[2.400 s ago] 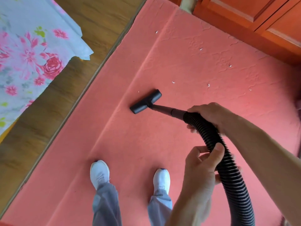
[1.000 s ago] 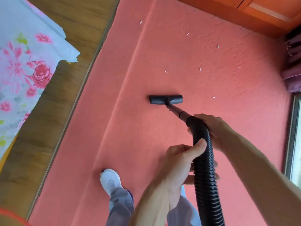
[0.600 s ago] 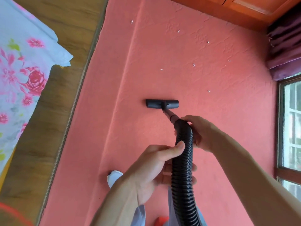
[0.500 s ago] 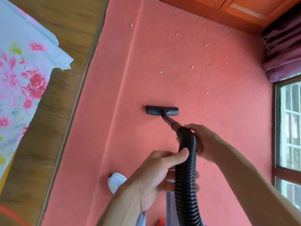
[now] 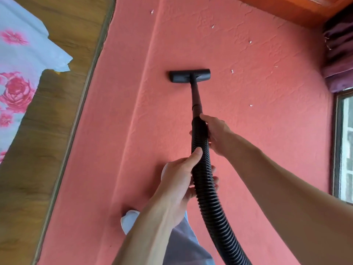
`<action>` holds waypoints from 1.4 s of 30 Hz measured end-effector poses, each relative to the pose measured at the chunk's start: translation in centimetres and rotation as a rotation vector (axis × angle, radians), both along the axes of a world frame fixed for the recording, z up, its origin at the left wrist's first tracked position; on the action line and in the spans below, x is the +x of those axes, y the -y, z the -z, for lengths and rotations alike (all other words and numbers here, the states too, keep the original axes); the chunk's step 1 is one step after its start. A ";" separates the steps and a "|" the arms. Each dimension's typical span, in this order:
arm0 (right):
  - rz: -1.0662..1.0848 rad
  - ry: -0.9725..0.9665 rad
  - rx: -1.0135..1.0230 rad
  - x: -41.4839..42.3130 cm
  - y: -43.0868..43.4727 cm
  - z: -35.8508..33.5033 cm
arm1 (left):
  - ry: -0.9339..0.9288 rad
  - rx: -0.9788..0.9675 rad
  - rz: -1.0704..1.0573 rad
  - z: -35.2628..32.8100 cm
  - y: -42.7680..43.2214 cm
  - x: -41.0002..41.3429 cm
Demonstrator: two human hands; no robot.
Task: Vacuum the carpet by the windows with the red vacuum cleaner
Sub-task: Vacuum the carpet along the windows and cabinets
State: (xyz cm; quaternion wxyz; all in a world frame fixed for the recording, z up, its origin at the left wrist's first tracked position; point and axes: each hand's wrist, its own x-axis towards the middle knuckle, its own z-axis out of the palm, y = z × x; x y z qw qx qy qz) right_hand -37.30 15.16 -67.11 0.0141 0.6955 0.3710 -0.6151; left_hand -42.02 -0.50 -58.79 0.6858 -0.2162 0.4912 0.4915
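- Pushing stroke under way, by my reading: floor nozzle (image 5: 189, 76) lies flat on the red carpet (image 5: 267, 150), its long bar set crosswise to the wand (image 5: 195, 96).
- Wand and ribbed hose (image 5: 205, 180) run in one line from the nozzle straight back toward the body; that line is the axis of travel.
- Right hand (image 5: 214, 131) is the forward one, fingers wrapped closed around the hose top where it meets the wand. It is nearer the nozzle and likely steers.
- Left hand (image 5: 181, 176) sits lower on the hose, curled shut round it, thumb lying along the ribs.
- White scraps (image 5: 232, 71) lie ahead and to the right of the nozzle, toward the window (image 5: 343, 146); the closest is just beside the bar's right end, others farther up.
- Next move probably wants the line swung rightward, the forward hand leading.
- Vacuum body itself is out of view.
- White shoe (image 5: 129, 219) stands on the carpet, behind and to the left of the hose.
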 end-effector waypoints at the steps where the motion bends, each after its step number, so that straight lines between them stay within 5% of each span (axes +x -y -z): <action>1: -0.007 -0.012 0.014 -0.5 -0.8 0.4 | 0.027 0.009 -0.039 0.5 -0.7 -0.2; 10: 0.178 -0.228 -0.154 -0.7 -4.9 -2.2 | 0.046 0.071 -0.016 0.1 -3.6 -0.2; 22: 0.400 -0.321 -0.384 1.6 0.6 -24.0 | -0.089 0.155 0.277 -19.7 0.3 -0.9; 31: 0.572 -0.558 -0.353 1.7 2.4 -36.4 | -0.297 0.294 0.385 -31.6 1.6 -0.8; 42: 0.492 -0.643 -0.233 -1.0 -4.0 -44.3 | -0.340 0.323 0.268 -37.7 -4.8 -3.4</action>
